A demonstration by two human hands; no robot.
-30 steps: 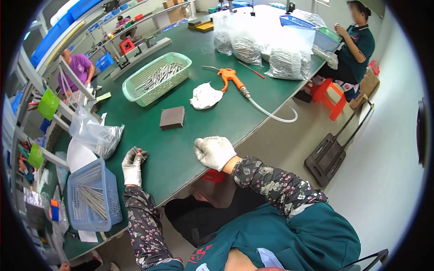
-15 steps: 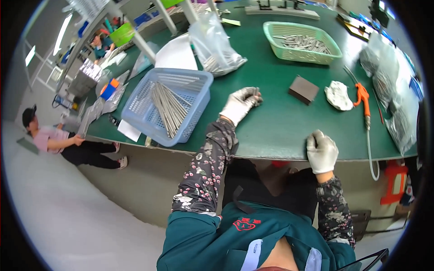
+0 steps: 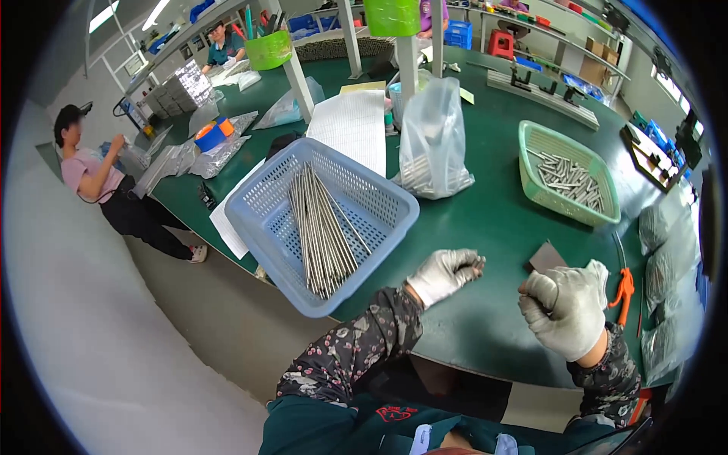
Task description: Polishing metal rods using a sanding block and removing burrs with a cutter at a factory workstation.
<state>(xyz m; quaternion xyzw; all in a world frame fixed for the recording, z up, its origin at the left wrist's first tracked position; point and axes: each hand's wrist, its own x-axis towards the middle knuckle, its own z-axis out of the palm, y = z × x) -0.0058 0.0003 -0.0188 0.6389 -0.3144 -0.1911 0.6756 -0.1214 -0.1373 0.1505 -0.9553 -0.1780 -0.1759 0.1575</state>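
Both hands (image 3: pixel 563 311) are being curled, contents unclear; short rods (image 3: pixel 569 182) are being collected far right, long rods (image 3: pixel 318 235) remaining left.

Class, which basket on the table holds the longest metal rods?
The blue basket, left of the green basket: its rods are long, the other's pieces short.
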